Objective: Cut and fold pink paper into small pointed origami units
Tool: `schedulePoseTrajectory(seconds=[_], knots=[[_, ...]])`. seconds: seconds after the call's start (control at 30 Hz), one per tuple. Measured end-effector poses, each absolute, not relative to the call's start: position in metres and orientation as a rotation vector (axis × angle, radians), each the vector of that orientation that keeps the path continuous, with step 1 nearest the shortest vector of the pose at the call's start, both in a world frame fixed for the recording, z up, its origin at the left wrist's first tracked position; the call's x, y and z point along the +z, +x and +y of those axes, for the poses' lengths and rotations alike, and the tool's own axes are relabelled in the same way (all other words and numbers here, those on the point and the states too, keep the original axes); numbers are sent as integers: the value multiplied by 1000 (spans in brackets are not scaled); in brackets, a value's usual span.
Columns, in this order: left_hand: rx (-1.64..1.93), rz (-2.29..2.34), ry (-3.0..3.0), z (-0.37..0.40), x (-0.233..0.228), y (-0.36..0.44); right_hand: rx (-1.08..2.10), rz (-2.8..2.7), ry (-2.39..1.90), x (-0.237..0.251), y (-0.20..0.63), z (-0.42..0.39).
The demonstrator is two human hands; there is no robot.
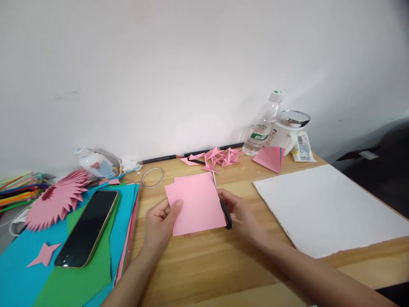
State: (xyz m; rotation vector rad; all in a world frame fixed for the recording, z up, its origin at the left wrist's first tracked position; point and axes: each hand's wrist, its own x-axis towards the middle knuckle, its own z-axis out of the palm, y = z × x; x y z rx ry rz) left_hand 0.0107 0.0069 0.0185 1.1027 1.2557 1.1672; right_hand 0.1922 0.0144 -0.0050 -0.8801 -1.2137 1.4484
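My left hand pinches the left edge of a pink sheet of paper, thumb on top and fingers beneath. Another pink edge shows just behind that sheet at the top. In my right hand is a pair of scissors with black handles. Their blades point away from me along the sheet's right edge; the paper partly hides them. Beyond the sheet, several folded pink paper pieces lie in a cluster near the wall.
To the left, a phone rests on green and blue paper, beside a pink pleated paper fan. A silver ring lies behind my left hand. A white board, a water bottle and a white mug stand or lie right.
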Motion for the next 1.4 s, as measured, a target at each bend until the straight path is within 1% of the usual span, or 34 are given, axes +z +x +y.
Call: schedulePoseTrajectory(seconds=[0.83,1.2,1.4], knots=[[1167,1249,1087,8,18,13,1469,-1137,-927,-2,192,13],[1173,1227,1070,7,17,13,1387,-1111,-993,-5,193,15],[1178,1219,1048,8,16,10,1434,-1166,-920,-4,193,15]])
